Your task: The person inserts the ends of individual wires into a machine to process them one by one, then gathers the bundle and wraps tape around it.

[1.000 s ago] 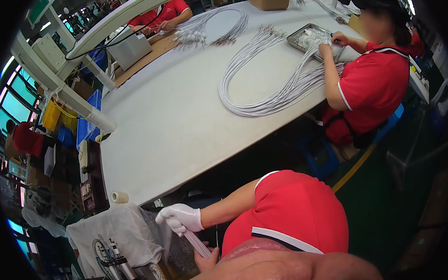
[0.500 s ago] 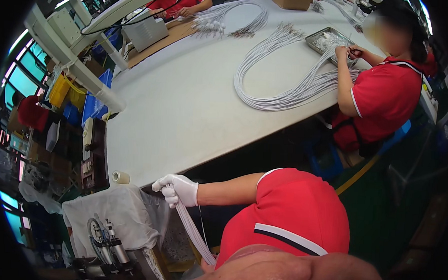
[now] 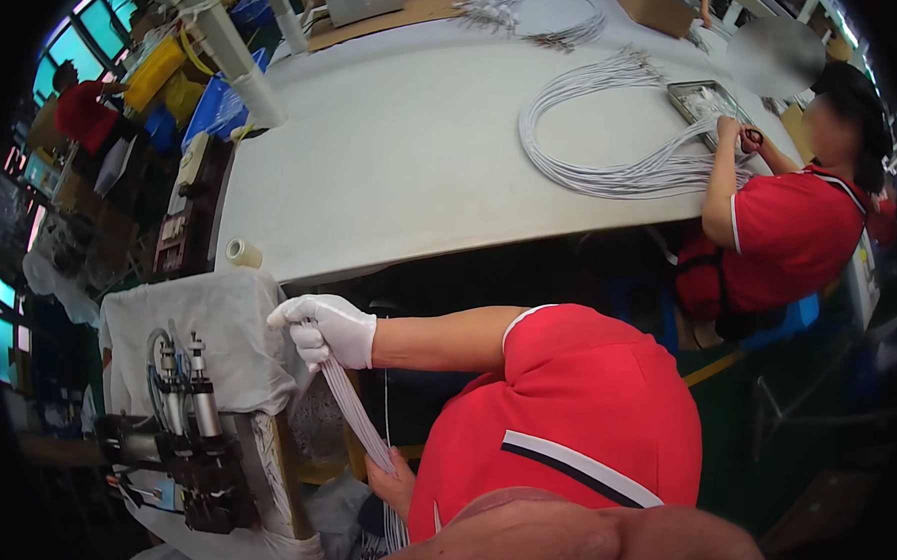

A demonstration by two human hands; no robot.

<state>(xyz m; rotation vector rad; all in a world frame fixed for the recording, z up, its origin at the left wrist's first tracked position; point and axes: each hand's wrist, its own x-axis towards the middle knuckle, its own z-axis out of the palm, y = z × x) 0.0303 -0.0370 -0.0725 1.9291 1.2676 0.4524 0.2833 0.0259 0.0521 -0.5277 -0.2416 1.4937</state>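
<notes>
My left hand (image 3: 328, 330), in a white glove, is closed around the upper end of a bundle of thin white cables (image 3: 357, 416). The bundle runs down and to the right, stretched straight, to my bare right hand (image 3: 395, 483), which grips it lower down near my red shirt. Below that hand the cables hang on out of sight. My red sleeve (image 3: 563, 415) fills the lower middle of the view. Both hands are just right of a cloth-draped machine.
A machine (image 3: 186, 439) with small upright cylinders stands at lower left under a white cloth (image 3: 227, 320). Beyond it is a large white table (image 3: 394, 158) with a tape roll (image 3: 242, 253) on its corner. A co-worker in red (image 3: 781, 234) handles looped white cables (image 3: 615, 137) by a metal tray (image 3: 712, 96).
My gloved left hand has risen, drawing the cable bundle out longer and straighter between my two hands. The view has swung, bringing the machine and the table closer.
</notes>
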